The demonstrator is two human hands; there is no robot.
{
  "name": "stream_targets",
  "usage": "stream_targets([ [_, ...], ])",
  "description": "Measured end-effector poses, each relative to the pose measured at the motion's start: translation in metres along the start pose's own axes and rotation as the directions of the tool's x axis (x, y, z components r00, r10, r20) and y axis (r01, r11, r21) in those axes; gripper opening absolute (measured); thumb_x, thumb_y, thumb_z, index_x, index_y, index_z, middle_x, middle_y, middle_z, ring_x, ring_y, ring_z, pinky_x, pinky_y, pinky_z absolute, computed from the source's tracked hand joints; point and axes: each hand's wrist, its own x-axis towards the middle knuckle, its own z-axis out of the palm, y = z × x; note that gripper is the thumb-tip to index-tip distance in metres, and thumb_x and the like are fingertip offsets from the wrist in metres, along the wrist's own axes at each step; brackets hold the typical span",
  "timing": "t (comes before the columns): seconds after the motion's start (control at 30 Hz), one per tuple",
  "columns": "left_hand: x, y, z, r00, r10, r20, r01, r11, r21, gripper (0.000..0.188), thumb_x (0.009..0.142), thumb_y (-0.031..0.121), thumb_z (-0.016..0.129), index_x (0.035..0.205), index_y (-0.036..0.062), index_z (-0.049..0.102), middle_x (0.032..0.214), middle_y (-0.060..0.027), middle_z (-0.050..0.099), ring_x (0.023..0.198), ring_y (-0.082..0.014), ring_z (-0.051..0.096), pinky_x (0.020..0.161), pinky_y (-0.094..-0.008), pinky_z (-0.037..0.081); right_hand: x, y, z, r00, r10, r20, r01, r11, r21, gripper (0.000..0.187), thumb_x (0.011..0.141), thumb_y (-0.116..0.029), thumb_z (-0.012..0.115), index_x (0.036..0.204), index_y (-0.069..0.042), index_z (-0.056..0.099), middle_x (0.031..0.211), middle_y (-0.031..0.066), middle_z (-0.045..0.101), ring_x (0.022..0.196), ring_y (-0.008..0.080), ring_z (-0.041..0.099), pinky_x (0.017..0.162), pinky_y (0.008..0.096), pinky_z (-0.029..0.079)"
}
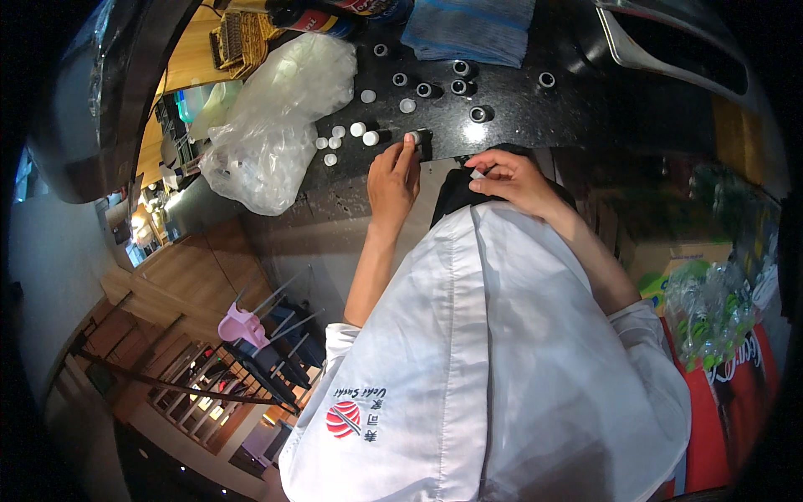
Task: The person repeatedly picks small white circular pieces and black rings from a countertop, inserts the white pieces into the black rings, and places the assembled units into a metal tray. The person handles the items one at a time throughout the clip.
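Observation:
At the near edge of the black tabletop, the fingers of my left hand [393,182] close on a small pale-topped container [416,136]. My right hand [512,181] is held in front of my body, just off the table edge, with a small white piece [478,174] pinched between thumb and fingers; its exact kind is unclear. Beyond my hands stand several small round containers [478,115] with pale rims and dark middles. Left of my left hand are two white capped containers [371,137], and several flat white lids [330,159] lie around them.
A large clear plastic bag [276,125] hangs over the table's left edge. A folded blue cloth [468,32] lies at the back, beside dark bottles [309,18]. A silver-framed panel [669,46] is at far right. Clear plastic bottles [707,314] sit above a red crate [728,418] at lower right.

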Motion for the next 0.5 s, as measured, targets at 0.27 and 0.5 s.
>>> stream_targets([
  [0.27, 0.006, -0.003, 0.002, 0.999, 0.040, -0.033, -0.038, 0.998, 0.041, 0.040, 0.085, 0.012, 0.077, 0.123, 0.0068, 0.067, 0.104, -0.0095, 0.068, 0.082, -0.0281, 0.063, 0.071, -0.0372, 0.051, 0.022, 0.008, 0.009, 0.989, -0.115, 0.098, 0.129, 0.981, -0.145, 0.029, 0.088, -0.015, 0.079, 0.115, -0.006, 0.072, 0.106, 0.0056, 0.060, 0.090, 0.0106, 0.064, 0.081, 0.0239, 0.052],
  [0.5, 0.005, -0.004, 0.016, 0.991, 0.016, -0.132, -0.022, 0.999, -0.045, 0.042, 0.085, 0.014, 0.080, 0.123, 0.0037, 0.065, 0.113, -0.0129, 0.069, 0.096, -0.0303, 0.068, 0.078, -0.0379, 0.055, 0.043, 0.005, 0.027, 0.971, -0.221, 0.088, 0.234, 0.956, -0.176, 0.026, 0.090, -0.016, 0.075, 0.115, -0.008, 0.074, 0.099, 0.0062, 0.060, 0.088, 0.0137, 0.065, 0.079, 0.0252, 0.052],
])
